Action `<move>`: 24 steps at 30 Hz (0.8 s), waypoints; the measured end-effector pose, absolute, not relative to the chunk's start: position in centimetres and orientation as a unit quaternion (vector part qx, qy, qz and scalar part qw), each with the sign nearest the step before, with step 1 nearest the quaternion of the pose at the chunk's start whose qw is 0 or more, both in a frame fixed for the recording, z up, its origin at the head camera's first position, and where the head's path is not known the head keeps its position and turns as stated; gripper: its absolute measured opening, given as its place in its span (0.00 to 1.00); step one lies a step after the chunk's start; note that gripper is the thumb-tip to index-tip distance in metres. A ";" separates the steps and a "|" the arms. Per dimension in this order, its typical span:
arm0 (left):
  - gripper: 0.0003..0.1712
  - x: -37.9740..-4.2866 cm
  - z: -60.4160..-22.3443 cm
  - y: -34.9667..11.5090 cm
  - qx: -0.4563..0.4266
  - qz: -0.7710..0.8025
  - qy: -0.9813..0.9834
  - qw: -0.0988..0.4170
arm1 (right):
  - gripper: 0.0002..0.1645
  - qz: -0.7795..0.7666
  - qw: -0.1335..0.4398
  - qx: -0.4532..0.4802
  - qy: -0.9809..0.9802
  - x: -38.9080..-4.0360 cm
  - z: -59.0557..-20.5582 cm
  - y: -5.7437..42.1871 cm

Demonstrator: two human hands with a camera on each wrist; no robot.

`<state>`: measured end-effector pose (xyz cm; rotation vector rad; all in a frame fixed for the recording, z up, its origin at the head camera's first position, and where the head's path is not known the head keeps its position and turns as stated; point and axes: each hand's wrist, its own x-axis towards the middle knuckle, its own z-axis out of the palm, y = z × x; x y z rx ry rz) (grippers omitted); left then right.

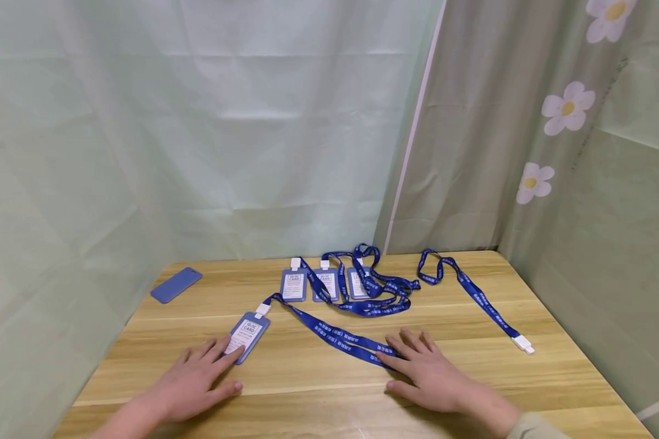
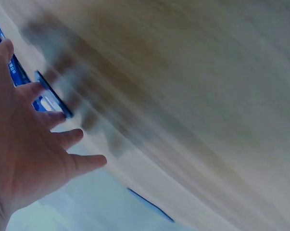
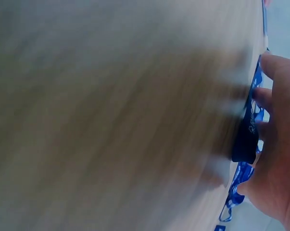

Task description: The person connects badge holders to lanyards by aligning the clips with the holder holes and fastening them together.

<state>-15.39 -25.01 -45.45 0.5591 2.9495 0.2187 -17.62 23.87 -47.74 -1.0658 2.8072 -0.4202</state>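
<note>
A blue badge holder [image 1: 247,336] with a white printed card lies tilted on the table, its white clip joined to a blue lanyard [image 1: 335,338] stretched to the right. My left hand [image 1: 192,381] lies with spread fingers, fingertips touching the holder's lower part. On the lanyard's far end rests my right hand [image 1: 431,375], fingers extended and covering that end in the head view. The left wrist view shows the holder [image 2: 53,96] by the fingers of the left hand [image 2: 34,139]. In the right wrist view, the folded lanyard end [image 3: 246,137] sits under the right hand [image 3: 279,134].
Three more badge holders [image 1: 294,288] stand in a row at the back, with tangled lanyards [image 1: 379,308] across them. A plain blue rectangular piece [image 1: 177,285] lies back left. Another lanyard [image 1: 480,297] with a white clip [image 1: 523,344] lies right. Curtains [image 1: 252,134] surround the wooden table [image 1: 307,402].
</note>
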 end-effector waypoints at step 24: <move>0.46 -18.6 -45.2 -23.0 0.080 0.040 0.994 0.056 | 0.34 -0.085 0.018 -0.440 0.894 -21.3 -48.2 16.1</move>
